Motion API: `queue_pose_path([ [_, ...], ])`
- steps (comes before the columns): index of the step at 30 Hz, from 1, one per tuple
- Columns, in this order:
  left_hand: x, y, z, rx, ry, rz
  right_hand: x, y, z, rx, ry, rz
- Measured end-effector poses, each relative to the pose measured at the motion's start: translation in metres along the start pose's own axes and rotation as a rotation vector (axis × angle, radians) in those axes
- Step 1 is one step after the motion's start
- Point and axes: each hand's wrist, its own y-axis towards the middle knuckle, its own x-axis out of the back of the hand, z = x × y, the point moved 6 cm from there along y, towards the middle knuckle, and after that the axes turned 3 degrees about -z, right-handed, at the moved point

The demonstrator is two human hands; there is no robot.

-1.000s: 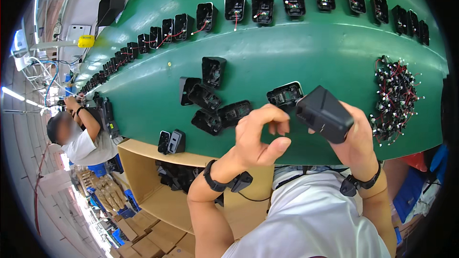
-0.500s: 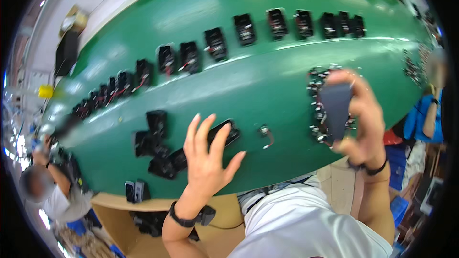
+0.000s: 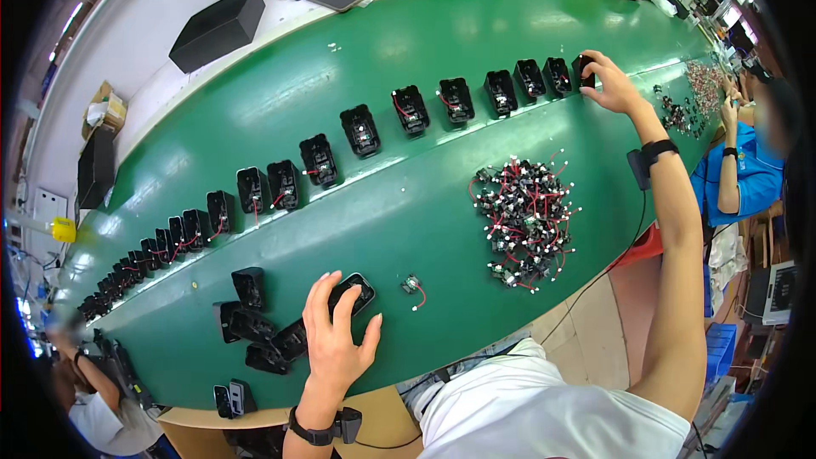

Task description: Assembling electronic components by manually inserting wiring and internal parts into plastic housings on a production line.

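Note:
My right hand (image 3: pixel 615 88) reaches to the far right end of a row of black plastic housings. Its thumb and fingers grip a black housing (image 3: pixel 582 70) at that end, beside another black housing (image 3: pixel 557 76). Nearer to me, my left hand (image 3: pixel 333 342) hovers with fingers apart over a black housing (image 3: pixel 360 291) lying on the green table; whether a fingertip touches it I cannot tell. Just right of that hand lies a small part with a red wire (image 3: pixel 413 286). A heap of small wired parts (image 3: pixel 525 223) sits between my arms.
Several black housings (image 3: pixel 248 323) lie jumbled left of my left hand. The row of open housings (image 3: pixel 361 130) curves across the green table (image 3: pixel 442 204). Co-workers sit at the right (image 3: pixel 744 166) and lower left (image 3: pixel 93 399). A cable (image 3: pixel 599 276) hangs from my right wrist.
My right hand has carried a dark housing from above the wired heap to the right end of the row. My left hand stays by the near housing. The view has shifted.

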Motion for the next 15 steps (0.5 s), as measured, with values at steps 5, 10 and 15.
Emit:
queue_pose_path([
  [5, -0.007, -0.002, 0.003, 0.019, -0.038, 0.026, -0.008, 0.012, 0.000, -0.010, -0.041, 0.049],
  [10, -0.005, -0.002, 0.005, 0.112, -0.093, 0.046, -0.001, 0.012, 0.003, 0.016, -0.090, 0.008],
  [15, 0.001, -0.003, 0.017, 0.128, -0.024, 0.051, 0.051, 0.008, 0.072, 0.158, -0.044, -0.310],
])
